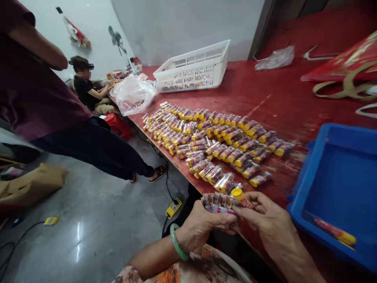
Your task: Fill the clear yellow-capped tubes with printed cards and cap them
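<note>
My left hand (pixel 198 224), with a green bangle on the wrist, is closed around a fanned bundle of printed wrappers (pixel 219 202) at the table's near edge. My right hand (pixel 272 226) pinches a small tube with a yellow cap (pixel 238 193), held against the bundle's right side. Fingers cover part of the tube's body. Just beyond both hands, many wrapped yellow-capped tubes (pixel 232 154) lie in overlapping rows on the red table (pixel 235 98). To the right of my right hand, a blue tray (pixel 319 157) holds at least one red tube with a yellow end (pixel 335 232).
A white plastic basket (pixel 193 70) and a clear plastic bag (pixel 134 94) stand farther back. A red bag (pixel 350 63) lies at the right. One person (pixel 44 86) stands at the left; another (pixel 88 86) sits farther off. A yellow power strip (pixel 173 208) is on the floor.
</note>
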Demonstrator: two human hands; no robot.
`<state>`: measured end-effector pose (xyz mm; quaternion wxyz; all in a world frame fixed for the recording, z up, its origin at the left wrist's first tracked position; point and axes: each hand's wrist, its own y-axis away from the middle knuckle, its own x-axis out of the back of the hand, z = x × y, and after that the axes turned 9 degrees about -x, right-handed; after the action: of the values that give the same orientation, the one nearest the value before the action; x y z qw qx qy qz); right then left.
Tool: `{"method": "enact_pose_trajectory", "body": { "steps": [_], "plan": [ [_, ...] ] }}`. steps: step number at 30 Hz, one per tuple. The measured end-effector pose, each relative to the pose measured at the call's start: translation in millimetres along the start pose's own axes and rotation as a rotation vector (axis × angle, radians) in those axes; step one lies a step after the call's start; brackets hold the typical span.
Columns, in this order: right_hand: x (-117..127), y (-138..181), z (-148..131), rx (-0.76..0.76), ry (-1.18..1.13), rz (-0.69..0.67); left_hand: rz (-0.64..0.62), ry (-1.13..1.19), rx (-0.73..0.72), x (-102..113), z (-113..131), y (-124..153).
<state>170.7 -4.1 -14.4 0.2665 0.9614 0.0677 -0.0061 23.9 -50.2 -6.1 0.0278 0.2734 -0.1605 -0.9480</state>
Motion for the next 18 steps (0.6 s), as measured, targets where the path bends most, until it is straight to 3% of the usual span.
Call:
{"method": "enact_pose_trajectory", "body": {
  "steps": [9, 13, 18],
  "plan": [
    [5, -6, 3, 0.09, 0.043, -0.128, 0.087, 0.053, -0.096, 5, 4, -3],
    [12, 5, 10, 0.183, 0.119, -0.052, 0.239, 0.047, -0.135, 7, 4, -6],
    [16, 14, 12, 0.238, 0.23, 0.04, 0.224, 0.058, -0.15, 7, 3, -11]
  ]
}}
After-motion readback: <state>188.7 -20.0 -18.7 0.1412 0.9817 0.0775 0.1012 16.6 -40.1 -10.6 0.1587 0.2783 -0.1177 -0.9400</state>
